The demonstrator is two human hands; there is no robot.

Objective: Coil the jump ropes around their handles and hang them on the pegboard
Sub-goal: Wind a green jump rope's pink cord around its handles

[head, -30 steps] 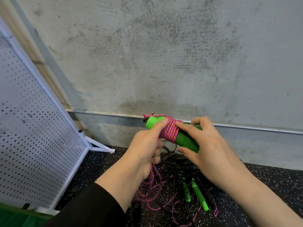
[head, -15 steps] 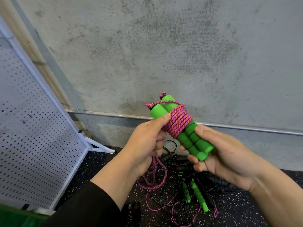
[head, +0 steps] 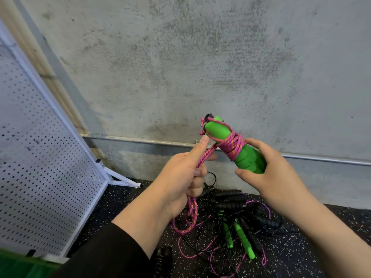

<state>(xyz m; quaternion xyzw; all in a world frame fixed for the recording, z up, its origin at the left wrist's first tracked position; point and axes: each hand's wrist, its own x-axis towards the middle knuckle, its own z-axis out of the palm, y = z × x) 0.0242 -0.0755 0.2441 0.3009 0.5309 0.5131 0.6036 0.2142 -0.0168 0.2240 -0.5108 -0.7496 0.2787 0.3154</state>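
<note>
- Paired green foam handles [head: 243, 153], centre frame — light and squashy; right hand [head: 275, 177] curls round their lower end.
- Soft pink braided cord [head: 192, 209] — left hand [head: 180, 177] grips it taut.

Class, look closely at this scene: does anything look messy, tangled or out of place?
Yes. A pile of jump ropes lies tangled on the floor by the wall, black and pink cords crossing over loose handles. The pegboard stands beside it; no ropes show on its visible part.

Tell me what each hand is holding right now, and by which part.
The right hand grips the green handles at their lower end. The left hand grips the pink rope just short of the coil.
</note>
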